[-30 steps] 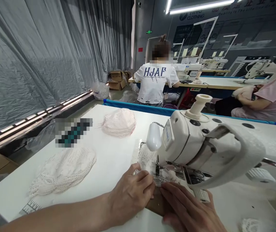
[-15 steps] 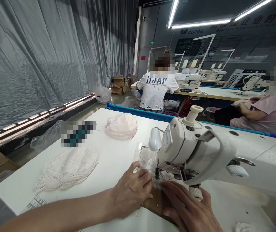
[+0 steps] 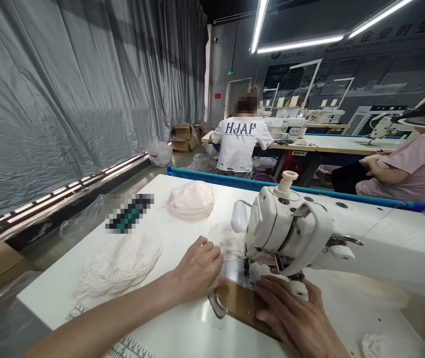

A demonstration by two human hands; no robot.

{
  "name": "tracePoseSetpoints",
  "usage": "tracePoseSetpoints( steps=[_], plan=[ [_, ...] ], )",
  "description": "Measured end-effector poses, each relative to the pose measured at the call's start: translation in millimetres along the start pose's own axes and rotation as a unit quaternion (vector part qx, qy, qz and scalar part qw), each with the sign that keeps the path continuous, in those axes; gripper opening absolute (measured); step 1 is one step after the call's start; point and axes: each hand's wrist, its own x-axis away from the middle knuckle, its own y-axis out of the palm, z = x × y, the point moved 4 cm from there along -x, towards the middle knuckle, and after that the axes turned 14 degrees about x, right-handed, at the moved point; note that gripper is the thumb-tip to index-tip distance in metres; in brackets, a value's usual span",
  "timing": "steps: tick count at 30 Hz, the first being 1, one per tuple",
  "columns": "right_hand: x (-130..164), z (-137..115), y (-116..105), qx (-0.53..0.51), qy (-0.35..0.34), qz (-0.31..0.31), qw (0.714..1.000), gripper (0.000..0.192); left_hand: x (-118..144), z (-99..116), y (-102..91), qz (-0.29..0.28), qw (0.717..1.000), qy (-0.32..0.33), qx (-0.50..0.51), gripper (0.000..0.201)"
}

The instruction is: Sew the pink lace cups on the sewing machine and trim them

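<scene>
A white sewing machine (image 3: 272, 219) stands in front of me, its needle and presser foot above a shiny metal plate (image 3: 233, 271). Behind the foot lies a blurred piece of white lace fabric (image 3: 229, 242). My left hand (image 3: 200, 268) is closed at the near left edge of this lace, fingers curled and tips partly hidden. To the right of the foot, my right hand (image 3: 290, 311) lies with its fingers stretched out, over the end of a brown strip (image 3: 244, 302) on the machine bed. Some fingers go out of sight beneath the machine head.
Lace pieces (image 3: 123, 263) are stacked at the left of the white table (image 3: 182, 318), and a pale pink stack (image 3: 192, 200) sits farther back. Another lace scrap (image 3: 387, 345) is at lower right. Two people sit at machines beyond the blue table edge (image 3: 212, 175).
My left hand has shifted left and away from the needle, and the lace has moved off the metal plate to behind the foot. The right hand stays beside the foot. The view has tilted slightly.
</scene>
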Motion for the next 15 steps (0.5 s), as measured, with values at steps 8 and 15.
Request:
tracePoseSetpoints(
  steps=[8,15],
  plan=[
    [-12,-42,-20,-0.071,-0.127,-0.038,0.989,0.055,63,20,-28.9,-0.008,0.996,0.008,0.092,0.055],
    [9,-114,-31,0.024,-0.196,-0.007,0.980,0.033,116,78,-21.4,0.080,0.993,0.076,-0.031,0.024]
  ],
)
